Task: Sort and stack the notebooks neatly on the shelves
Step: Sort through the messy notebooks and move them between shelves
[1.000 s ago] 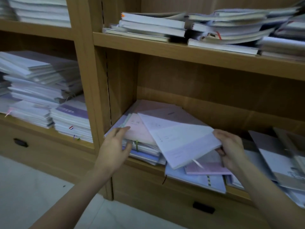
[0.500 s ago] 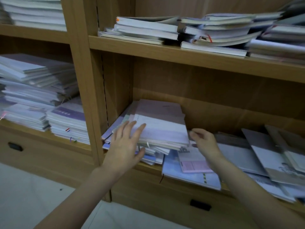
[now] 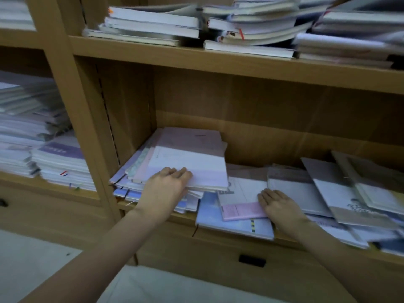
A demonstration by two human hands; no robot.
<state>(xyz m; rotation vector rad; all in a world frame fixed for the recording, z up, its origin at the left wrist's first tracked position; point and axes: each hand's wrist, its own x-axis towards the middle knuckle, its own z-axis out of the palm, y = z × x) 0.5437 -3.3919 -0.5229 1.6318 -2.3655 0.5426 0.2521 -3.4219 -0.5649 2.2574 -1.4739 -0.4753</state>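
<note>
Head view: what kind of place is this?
Likely a school or office storeroom, though that is a guess: wooden shelving packed with flat notebook stacks, loose notebooks on the lower shelf, and drawers beneath.

We record that the white-and-lilac notebook (image 3: pixel 192 169), held tilted between both hands a second ago, now lies flat on top of the left stack (image 3: pixel 157 189). The left hand (image 3: pixel 166 186) has moved from the stack's side onto that notebook's front edge — fingers laid flat. The right hand (image 3: pixel 277 203) has let go and rests on the pink-banded notebook (image 3: pixel 240 209) — lower, to the right.
</note>
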